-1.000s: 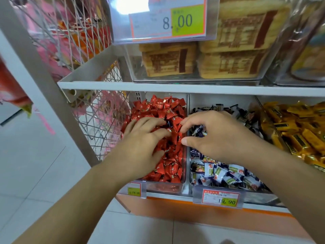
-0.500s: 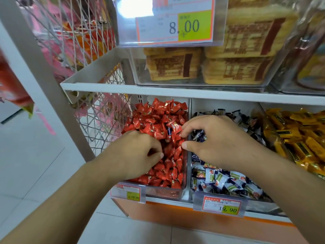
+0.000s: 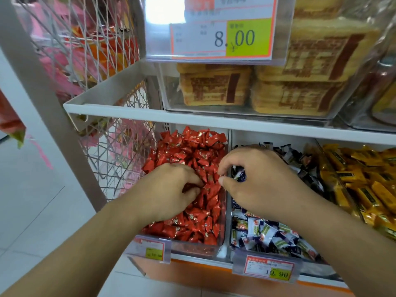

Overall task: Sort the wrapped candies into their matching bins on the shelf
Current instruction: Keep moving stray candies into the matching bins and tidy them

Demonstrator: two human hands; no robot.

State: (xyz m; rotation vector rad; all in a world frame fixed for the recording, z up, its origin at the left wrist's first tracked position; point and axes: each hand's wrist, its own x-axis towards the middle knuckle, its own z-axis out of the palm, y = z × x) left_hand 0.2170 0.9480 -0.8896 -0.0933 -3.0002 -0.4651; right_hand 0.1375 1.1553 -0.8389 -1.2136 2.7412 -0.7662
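Observation:
A clear bin (image 3: 192,250) on the lower shelf is heaped with red wrapped candies (image 3: 192,151). Beside it on the right, another bin (image 3: 227,251) holds dark blue and white wrapped candies (image 3: 267,234). My left hand (image 3: 169,189) lies on the red heap with its fingers curled, and a red candy sits between thumb and fingers. My right hand (image 3: 257,181) hovers over the divider between the two bins. Its curled fingers hold dark blue candies (image 3: 240,175) in the palm, and its forefinger and thumb tips are slightly apart at the red bin's right edge.
A third bin of yellow wrapped candies (image 3: 364,181) stands at the far right. The white upper shelf (image 3: 192,116) hangs just above the bins and carries boxed cakes (image 3: 214,86). A wire basket rack (image 3: 111,159) flanks the left. Price tags (image 3: 267,269) clip to the shelf front.
My left hand's fingers went from spread flat on the red candies to curled. The dark candy that lay on the red heap is out of sight. My right hand barely shifted.

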